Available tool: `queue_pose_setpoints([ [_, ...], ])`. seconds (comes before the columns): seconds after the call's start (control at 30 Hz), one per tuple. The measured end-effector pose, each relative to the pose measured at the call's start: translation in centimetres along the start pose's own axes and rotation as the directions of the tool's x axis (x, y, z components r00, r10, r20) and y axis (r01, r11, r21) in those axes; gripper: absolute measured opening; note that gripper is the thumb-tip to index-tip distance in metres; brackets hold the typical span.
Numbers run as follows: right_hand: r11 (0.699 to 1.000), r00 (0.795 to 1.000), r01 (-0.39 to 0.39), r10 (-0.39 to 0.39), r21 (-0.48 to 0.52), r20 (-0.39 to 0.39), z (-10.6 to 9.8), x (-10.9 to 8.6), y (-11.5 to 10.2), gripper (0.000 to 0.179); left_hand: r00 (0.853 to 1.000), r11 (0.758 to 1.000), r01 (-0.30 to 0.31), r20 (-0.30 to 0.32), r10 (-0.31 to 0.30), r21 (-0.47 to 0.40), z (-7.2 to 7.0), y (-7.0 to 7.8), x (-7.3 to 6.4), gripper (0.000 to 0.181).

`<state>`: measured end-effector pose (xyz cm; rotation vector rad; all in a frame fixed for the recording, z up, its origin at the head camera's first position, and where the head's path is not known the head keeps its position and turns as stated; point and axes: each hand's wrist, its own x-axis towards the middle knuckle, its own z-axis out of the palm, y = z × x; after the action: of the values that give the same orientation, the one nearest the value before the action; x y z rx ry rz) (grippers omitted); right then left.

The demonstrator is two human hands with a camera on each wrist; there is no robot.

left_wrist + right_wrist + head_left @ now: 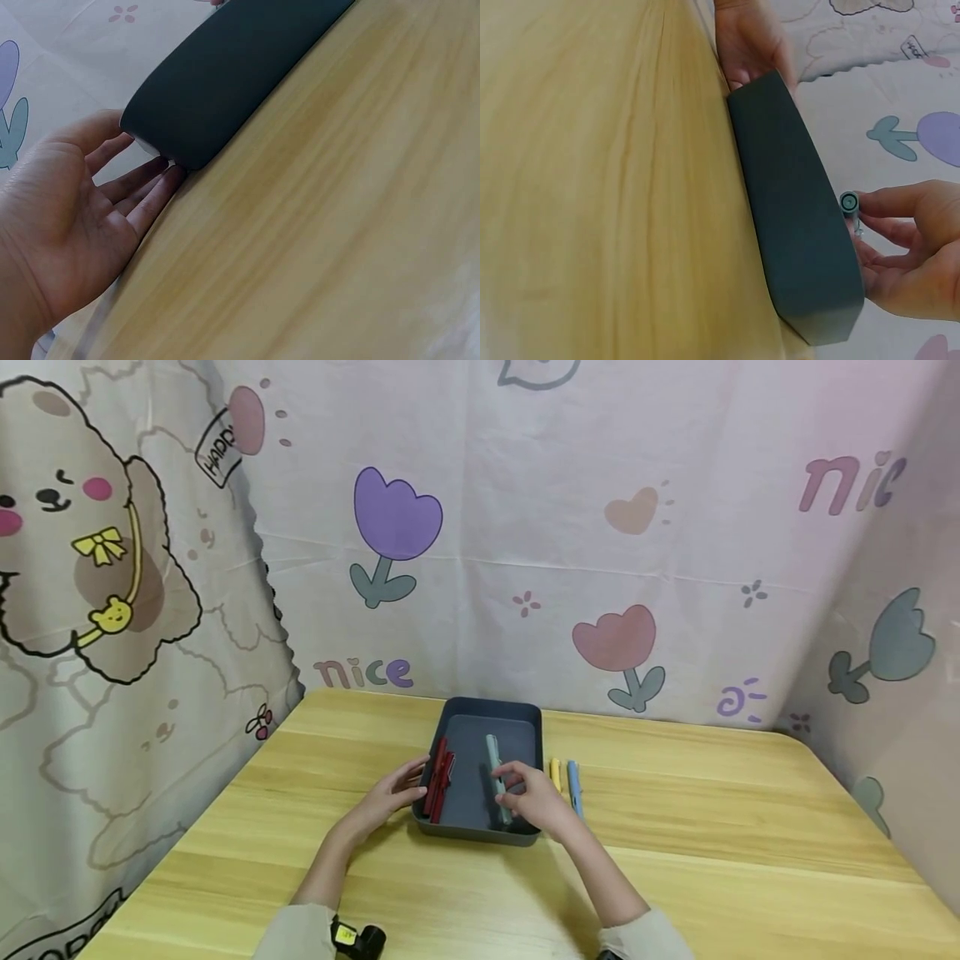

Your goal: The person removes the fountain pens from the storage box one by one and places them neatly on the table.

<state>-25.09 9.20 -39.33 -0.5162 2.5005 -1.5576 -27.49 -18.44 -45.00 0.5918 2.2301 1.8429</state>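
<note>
A dark grey tray (480,727) sits on the wooden table. My left hand (386,797) touches its left side, and in the left wrist view the fingers (154,199) reach its near corner fairly straight. Inside the tray along the left wall lie two dark red pens (440,781). Over the tray's right half, my right hand (536,797) pinches a pale green pen (492,752) between thumb and fingers. The right wrist view shows the round end of this pale green pen (848,202) above the rim; the tray wall hides its lower side.
Right of the tray, a yellow pen (555,772) and a blue pen (574,785) lie on the table (712,810), the yellow one nearer the tray. A printed curtain (495,635) hangs behind the table and along its sides.
</note>
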Motion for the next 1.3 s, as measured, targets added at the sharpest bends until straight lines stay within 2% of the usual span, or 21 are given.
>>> queue_pose_setpoints([
  [0.27,0.999,1.0,0.024,-0.025,-0.028,-0.011,-0.8,-0.8,0.0,0.033,1.0,1.0,0.008,-0.005,-0.008,0.011,-0.3,0.0,-0.4,0.059],
  [0.57,1.0,0.999,0.012,-0.013,-0.017,-0.034,-1.8,-1.7,0.3,0.031,1.0,1.0,0.003,-0.006,-0.003,0.014,-0.4,0.0,-0.5,0.059],
  [1.03,0.999,0.992,-0.043,0.042,-0.006,-0.123,-3.8,-3.1,0.8,0.03,1.0,1.0,-0.02,0.002,0.02,0.009,-0.1,0.0,-0.4,0.058],
  [1.3,0.999,0.989,-0.028,0.026,-0.016,-0.144,-5.2,-4.2,1.5,0.03,1.0,1.0,-0.021,0.009,0.021,0.009,0.0,0.0,-0.1,0.059],
])
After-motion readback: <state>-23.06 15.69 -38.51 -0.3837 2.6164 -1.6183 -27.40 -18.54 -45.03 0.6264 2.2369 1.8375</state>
